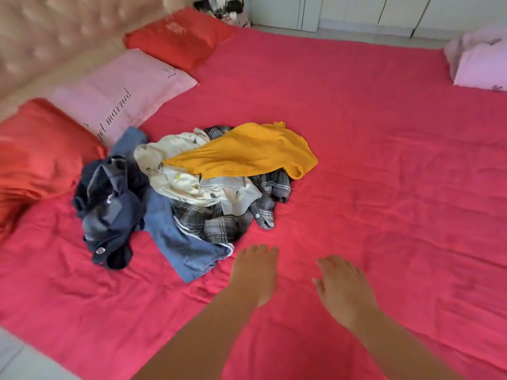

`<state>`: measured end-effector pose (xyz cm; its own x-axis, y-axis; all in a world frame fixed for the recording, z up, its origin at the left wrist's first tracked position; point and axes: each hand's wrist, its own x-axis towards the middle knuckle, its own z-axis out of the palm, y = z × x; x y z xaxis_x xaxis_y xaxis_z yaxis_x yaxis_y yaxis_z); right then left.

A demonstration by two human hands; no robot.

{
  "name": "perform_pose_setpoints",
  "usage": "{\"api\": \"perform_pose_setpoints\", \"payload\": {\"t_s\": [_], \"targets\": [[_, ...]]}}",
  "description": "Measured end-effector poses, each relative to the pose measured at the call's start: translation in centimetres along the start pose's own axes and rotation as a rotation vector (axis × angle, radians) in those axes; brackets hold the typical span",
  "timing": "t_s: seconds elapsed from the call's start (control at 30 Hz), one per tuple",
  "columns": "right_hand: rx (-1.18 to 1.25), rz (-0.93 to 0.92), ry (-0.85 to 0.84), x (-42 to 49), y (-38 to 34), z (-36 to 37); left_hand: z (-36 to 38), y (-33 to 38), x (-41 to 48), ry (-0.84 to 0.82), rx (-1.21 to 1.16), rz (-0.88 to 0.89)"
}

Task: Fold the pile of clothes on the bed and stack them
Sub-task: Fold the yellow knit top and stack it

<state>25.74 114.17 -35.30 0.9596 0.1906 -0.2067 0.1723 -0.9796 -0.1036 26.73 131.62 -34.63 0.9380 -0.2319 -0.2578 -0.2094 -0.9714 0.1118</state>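
- Head view: the pile of clothes (192, 193) lies on the bed (384, 187), on the red sheet, and it is all tangled together.
- On top of the pile is a yellow knit garment (247, 152). Under it lies a cream printed garment (175, 171), and below that a grey plaid shirt (219, 223).
- At the left side of the pile is a dark navy garment (109, 204) with metal buttons. A blue denim piece (186, 250) comes out at the near edge of the pile.
- The left hand (255, 272) is just beside the near edge of the pile, close to the denim piece. Its fingers are straight and it holds nothing.
- The right hand (343, 289) is further to the right of the pile, also released and empty, with the fingers a little spread (I cannot tell whether either hand touches the sheet).
- Behind the pile, to its left, a pink pillow (123, 91) and a red pillow (35, 154) lie against the padded headboard (55, 28).
- Progress, as I judge it: the task is at its very beginning. No garment looks folded, and no stack shows anywhere around the pile.
- What is left is everything: to take each piece out of the pile, fold it, and stack the folded pieces. The wide free sheet to the right of the pile seems a good place for this.
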Motion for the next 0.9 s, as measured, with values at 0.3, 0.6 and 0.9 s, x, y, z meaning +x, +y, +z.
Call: {"api": "perform_pose_setpoints", "payload": {"t_s": [0.3,0.6,0.9], "targets": [[0.006,-0.146,-0.159,5.0,-7.4,2.7,2.6,-10.7,-0.8,-0.014,-0.073,-0.209],[0.101,-0.102,-0.212,13.9,-17.6,7.8,5.6,-20.3,1.4,-0.020,-0.159,-0.176],[0.225,-0.037,0.023,17.7,-20.5,8.7,6.3,-24.6,3.8,-0.007,-0.241,-0.146]]}}
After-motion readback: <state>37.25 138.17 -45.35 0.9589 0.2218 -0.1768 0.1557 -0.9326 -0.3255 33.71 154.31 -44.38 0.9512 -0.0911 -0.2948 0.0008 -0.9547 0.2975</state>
